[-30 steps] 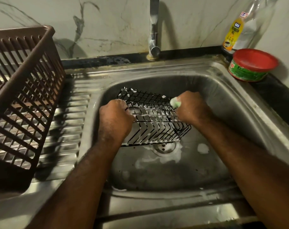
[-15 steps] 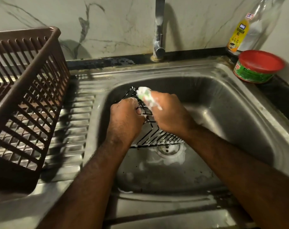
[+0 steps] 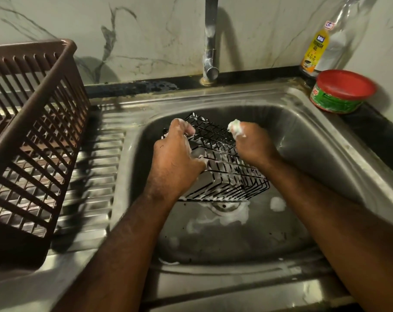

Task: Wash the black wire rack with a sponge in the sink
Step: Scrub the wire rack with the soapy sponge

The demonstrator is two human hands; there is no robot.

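Rack: black wire rack w/ thin bars (image 3: 222,167), inside the stainless steel sink basin (image 3: 303,140), tilted, w/ near edge low over the drain (image 3: 222,206) and far edge raised. White foam streaked across many bars.
Left hand: left hand (image 3: 175,158) on rack's far-left edge, fingers curled round the wires, gripping and propping it at the tilt.
Right hand: right hand (image 3: 254,147) at rack's far-right side, fist clenched round a small pale-green soapy sponge (image 3: 236,128) that pokes out the top. Touching the bars or just above them: cannot tell.
Basin floor: blobs of white suds (image 3: 277,203) near the drain, right of the rack's low end.
Tap: steel tap (image 3: 210,41) at far wall, no stream visible.
Left of sink: ribbed steel drainboard (image 3: 96,176) w/ brown slatted plastic basket (image 3: 33,131) on it.
Far right: red-lidded green tub (image 3: 339,93), yellow dishwash bottle (image 3: 313,52), clear glass bottle (image 3: 339,41) on the dark counter.
Progress (est.): scrubbing well under way, much of the top side lathered. Probably left: underside and near end, then a full rinse, since foam is on the bars and no water is running.
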